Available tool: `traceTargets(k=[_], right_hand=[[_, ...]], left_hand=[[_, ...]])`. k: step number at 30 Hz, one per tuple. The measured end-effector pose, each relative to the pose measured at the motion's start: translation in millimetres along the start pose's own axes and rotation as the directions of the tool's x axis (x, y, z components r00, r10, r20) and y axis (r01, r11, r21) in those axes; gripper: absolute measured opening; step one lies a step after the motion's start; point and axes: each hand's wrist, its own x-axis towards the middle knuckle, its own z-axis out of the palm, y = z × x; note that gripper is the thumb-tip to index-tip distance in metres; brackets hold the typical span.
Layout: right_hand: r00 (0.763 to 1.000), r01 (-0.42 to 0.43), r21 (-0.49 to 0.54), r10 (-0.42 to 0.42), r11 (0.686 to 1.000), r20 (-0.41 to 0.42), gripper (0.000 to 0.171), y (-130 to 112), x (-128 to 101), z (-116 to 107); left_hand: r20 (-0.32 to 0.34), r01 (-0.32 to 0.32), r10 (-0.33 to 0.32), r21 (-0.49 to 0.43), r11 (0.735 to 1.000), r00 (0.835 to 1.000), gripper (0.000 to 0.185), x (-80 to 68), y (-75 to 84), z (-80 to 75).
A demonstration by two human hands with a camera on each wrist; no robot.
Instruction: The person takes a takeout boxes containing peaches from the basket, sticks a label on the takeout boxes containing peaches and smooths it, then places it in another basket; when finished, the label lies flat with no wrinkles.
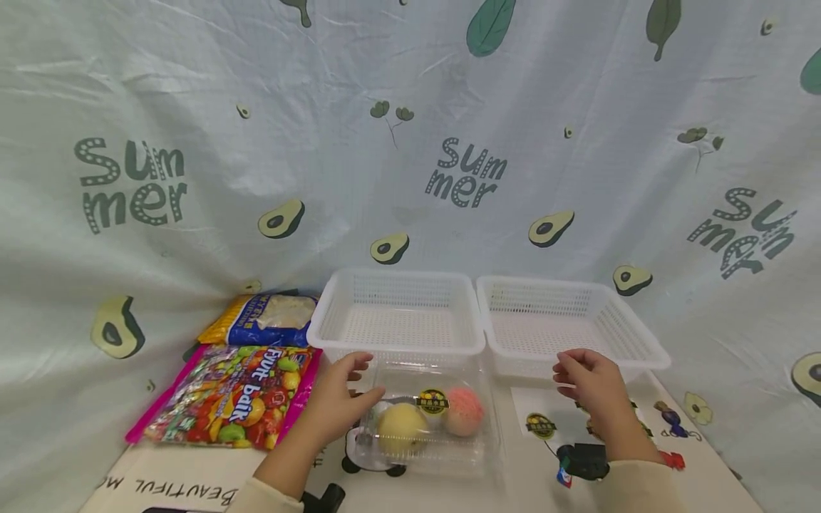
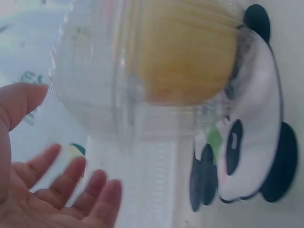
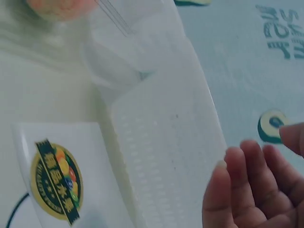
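A clear plastic clamshell box (image 1: 428, 445) lies on the table in front of two white baskets. Inside are a yellow fruit (image 1: 400, 426) (image 2: 185, 52) and a pink peach (image 1: 463, 411) (image 3: 59, 7), under a round sticker (image 1: 432, 401). My left hand (image 1: 365, 377) (image 2: 57, 190) is at the box's left end with relaxed, spread fingers and grips nothing; the thumb is close to the box's edge. My right hand (image 1: 567, 374) (image 3: 251, 185) hovers, loosely curled and empty, before the right basket (image 1: 641, 335) (image 3: 171, 142), above a white card (image 1: 541, 420) (image 3: 54, 175) bearing the same sticker.
The left basket (image 1: 398, 345) stands empty just behind the box. A colourful fruit-candy bag (image 1: 231, 395) and a yellow-blue bag (image 1: 263, 320) lie at the left. A panda print (image 2: 251, 142) marks the tablecloth under the box. An avocado-pattern cloth hangs behind.
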Motion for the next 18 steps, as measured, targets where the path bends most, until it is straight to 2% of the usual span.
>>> traceTargets(k=[4, 7, 10, 14, 16, 18], right_hand=[[0.982, -0.071, 0.106, 0.088, 0.992, -0.168, 0.050, 9.1, 3.5, -14.4], [0.952, -0.107, 0.173, 0.151, 0.979, -0.266, 0.053, 18.5, 4.7, -23.5], [0.915, -0.173, 0.230, 0.243, 0.958, -0.322, 0.058, 30.7, 7.1, -30.3], [0.869, -0.261, 0.368, 0.383, 0.893, -0.313, 0.057, 43.4, 14.4, -33.4], [0.866, -0.269, 0.438, 0.415, 0.858, -0.280, 0.051, 46.7, 18.7, -32.1], [0.872, -0.254, 0.496, 0.419, 0.830, -0.253, 0.046, 48.1, 22.5, -29.9]], left_hand=[[0.058, 0.129, -0.126, -0.051, 0.990, 0.990, 0.071, -4.6, -10.0, -1.1], [0.113, 0.187, -0.179, -0.063, 0.980, 0.977, 0.077, -6.6, -14.0, 0.6], [0.161, 0.232, -0.216, -0.091, 0.968, 0.963, 0.082, -7.8, -17.6, 2.4], [0.197, 0.287, -0.259, -0.127, 0.950, 0.946, 0.082, -9.6, -23.5, 5.7], [0.203, 0.301, -0.271, -0.138, 0.943, 0.941, 0.075, -10.7, -26.0, 7.2], [0.206, 0.305, -0.272, -0.146, 0.941, 0.940, 0.068, -11.6, -28.1, 8.5]])
